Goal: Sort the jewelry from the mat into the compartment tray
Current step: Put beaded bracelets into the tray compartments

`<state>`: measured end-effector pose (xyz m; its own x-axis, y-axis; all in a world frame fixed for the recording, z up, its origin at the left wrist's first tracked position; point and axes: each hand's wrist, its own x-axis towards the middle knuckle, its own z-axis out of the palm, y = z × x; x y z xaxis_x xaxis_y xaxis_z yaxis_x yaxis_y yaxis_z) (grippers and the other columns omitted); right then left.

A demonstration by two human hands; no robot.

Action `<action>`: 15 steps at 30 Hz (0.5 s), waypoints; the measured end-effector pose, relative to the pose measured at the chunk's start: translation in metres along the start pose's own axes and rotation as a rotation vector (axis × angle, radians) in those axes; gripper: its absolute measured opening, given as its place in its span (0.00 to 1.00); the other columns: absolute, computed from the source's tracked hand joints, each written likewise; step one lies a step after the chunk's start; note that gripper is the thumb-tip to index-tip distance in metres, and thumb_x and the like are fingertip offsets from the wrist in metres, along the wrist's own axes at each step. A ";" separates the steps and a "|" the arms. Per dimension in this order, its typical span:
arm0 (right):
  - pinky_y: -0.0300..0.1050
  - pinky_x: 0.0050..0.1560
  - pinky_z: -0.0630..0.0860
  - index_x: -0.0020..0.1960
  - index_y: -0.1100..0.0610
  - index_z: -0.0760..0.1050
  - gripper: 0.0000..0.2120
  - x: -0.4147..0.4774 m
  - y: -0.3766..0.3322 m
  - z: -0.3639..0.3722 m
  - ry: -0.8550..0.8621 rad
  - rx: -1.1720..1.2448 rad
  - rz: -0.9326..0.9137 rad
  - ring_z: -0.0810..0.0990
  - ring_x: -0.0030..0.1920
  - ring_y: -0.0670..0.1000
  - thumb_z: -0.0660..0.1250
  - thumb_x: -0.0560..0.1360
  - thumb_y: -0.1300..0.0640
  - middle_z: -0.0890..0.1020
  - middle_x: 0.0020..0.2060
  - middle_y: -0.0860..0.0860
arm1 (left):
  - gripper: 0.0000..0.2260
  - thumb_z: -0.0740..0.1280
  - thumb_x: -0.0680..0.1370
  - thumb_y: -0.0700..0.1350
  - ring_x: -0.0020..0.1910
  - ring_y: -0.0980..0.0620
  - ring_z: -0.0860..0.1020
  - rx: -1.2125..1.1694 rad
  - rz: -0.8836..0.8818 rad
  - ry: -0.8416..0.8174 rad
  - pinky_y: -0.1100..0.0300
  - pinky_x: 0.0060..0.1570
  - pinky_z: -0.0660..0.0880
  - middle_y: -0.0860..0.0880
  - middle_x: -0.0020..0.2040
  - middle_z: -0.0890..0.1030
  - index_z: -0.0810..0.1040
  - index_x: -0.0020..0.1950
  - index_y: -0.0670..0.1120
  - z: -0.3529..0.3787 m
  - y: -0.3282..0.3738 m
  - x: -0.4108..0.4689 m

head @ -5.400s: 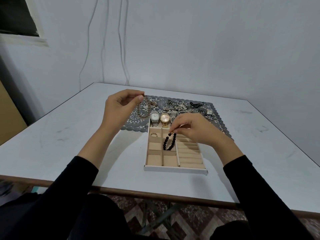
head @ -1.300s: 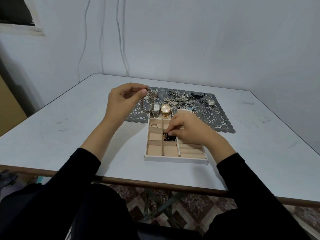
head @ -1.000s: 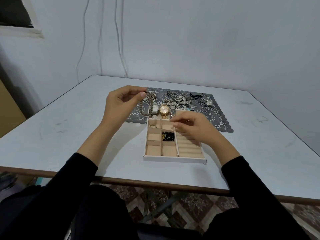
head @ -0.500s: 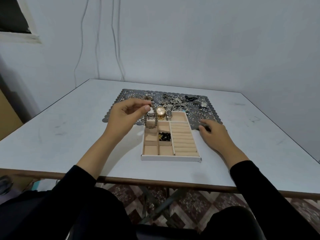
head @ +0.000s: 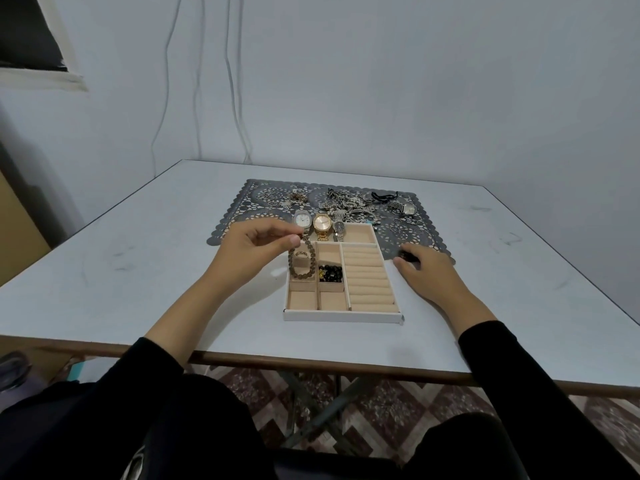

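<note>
brown bracelet [head: 304,269] pinched in left hand [head: 254,249] over tray [head: 343,316]; right hand [head: 427,275] flat, relaxed.

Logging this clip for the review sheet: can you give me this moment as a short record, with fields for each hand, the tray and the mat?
left hand: pinches a grey bead bracelet that hangs over the tray's left column
right hand: rests right of the tray, fingertips at a small dark item; grip unclear
tray: ring in far-left small compartment; black bead bracelet in the middle column
watches: silver watch and gold watch at the tray's far edge
mat: tangled chains, unsorted
</note>
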<state>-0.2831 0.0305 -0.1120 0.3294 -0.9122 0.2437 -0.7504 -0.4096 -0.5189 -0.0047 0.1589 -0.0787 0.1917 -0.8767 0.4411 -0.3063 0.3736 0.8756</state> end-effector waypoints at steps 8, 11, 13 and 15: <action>0.39 0.59 0.66 0.68 0.59 0.72 0.20 0.000 -0.002 -0.002 -0.005 -0.005 0.000 0.74 0.63 0.53 0.64 0.78 0.53 0.77 0.63 0.54 | 0.06 0.73 0.74 0.37 0.46 0.53 0.84 0.069 -0.033 -0.058 0.61 0.52 0.79 0.51 0.44 0.86 0.84 0.48 0.46 -0.001 -0.008 0.004; 0.38 0.58 0.65 0.68 0.59 0.72 0.20 0.000 -0.002 -0.002 -0.002 0.007 0.006 0.74 0.64 0.53 0.64 0.78 0.53 0.77 0.63 0.54 | 0.06 0.73 0.74 0.37 0.48 0.51 0.84 0.111 -0.038 -0.059 0.55 0.55 0.79 0.49 0.45 0.86 0.84 0.49 0.45 0.000 -0.012 0.008; 0.38 0.58 0.65 0.68 0.59 0.72 0.20 0.000 -0.001 -0.001 -0.001 0.007 0.006 0.74 0.64 0.53 0.64 0.78 0.53 0.77 0.63 0.54 | 0.05 0.73 0.74 0.38 0.49 0.48 0.84 0.137 -0.038 -0.061 0.51 0.56 0.79 0.48 0.46 0.86 0.84 0.49 0.45 0.001 -0.013 0.010; 0.39 0.59 0.65 0.68 0.59 0.72 0.20 0.000 -0.001 -0.001 -0.001 0.005 0.006 0.74 0.64 0.53 0.64 0.78 0.53 0.77 0.63 0.54 | 0.06 0.74 0.73 0.38 0.48 0.48 0.84 0.168 -0.009 -0.064 0.50 0.56 0.79 0.49 0.45 0.85 0.84 0.47 0.47 0.004 -0.013 0.011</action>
<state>-0.2829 0.0309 -0.1109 0.3254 -0.9147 0.2395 -0.7494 -0.4040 -0.5246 -0.0023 0.1431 -0.0862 0.1376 -0.8993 0.4151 -0.4573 0.3141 0.8320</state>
